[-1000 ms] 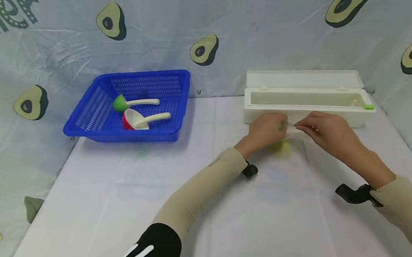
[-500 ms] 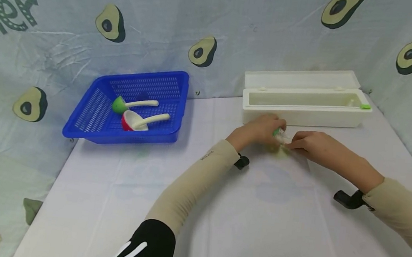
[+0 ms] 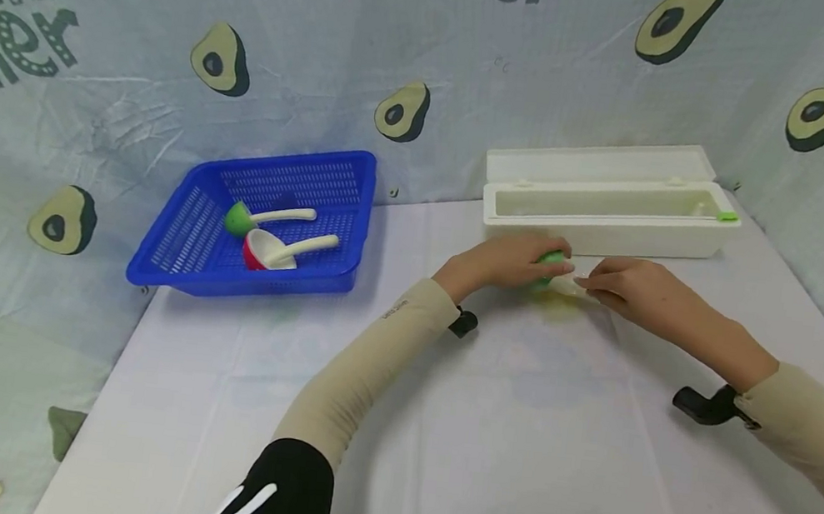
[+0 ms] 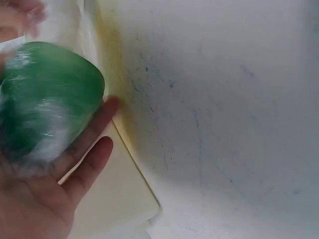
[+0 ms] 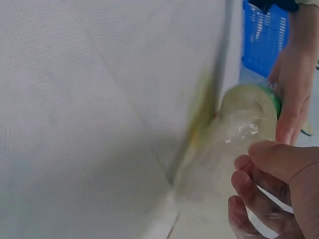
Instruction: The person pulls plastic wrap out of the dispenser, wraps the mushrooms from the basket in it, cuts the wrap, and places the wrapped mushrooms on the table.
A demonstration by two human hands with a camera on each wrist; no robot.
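Observation:
My left hand (image 3: 508, 260) holds a green ladle (image 4: 52, 97) by its rounded bowl, which is cream inside and wrapped in clear cling film. In the left wrist view its fingers lie spread along the bowl's side. My right hand (image 3: 652, 299) faces it from the right, thumb and fingertips pinching the cling film (image 5: 234, 132). The ladle's handle is hidden. Both hands are low over the table, just in front of a long white box (image 3: 610, 234) with its lid raised and a green tab at its right end.
On the left a blue basket (image 3: 244, 279) holds a green-bowled ladle (image 3: 238, 219) and a red-bowled ladle (image 3: 256, 249). A cloth with avocado prints hangs behind the white table (image 3: 511, 460). A yellow patch (image 3: 558, 306) shows beneath the hands.
Both hands have moved down from the white box's front. The left hand has also shifted left and turned, bringing the green ladle bowl into sight. The basket and box stay put.

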